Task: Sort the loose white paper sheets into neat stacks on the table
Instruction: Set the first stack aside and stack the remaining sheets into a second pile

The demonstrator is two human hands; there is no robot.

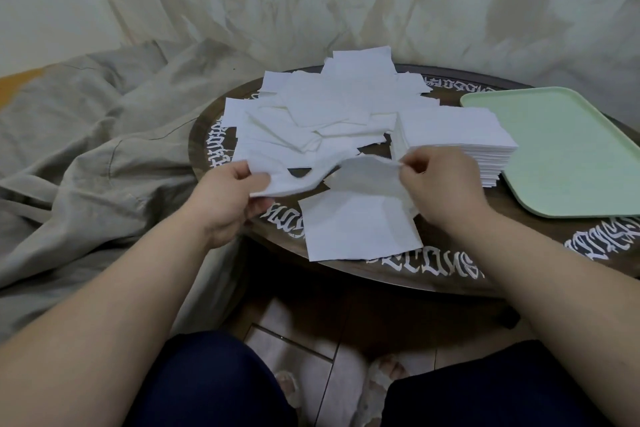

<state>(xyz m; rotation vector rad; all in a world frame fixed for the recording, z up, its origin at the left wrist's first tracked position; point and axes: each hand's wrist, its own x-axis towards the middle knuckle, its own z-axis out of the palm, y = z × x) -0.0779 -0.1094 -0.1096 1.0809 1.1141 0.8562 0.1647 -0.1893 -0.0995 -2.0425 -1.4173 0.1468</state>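
Head view: my left hand (231, 196) and right hand (434, 184) both pinch one sheet (353, 173) (mid-sort); next, square it onto the stack (460, 142) beside the tray (568, 152).

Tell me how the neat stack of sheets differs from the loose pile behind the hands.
The neat stack has squared, aligned edges; the loose pile lies scattered at mixed angles. The neat stack sits beside the green tray; the loose pile spreads over the table's middle. Both are white paper.
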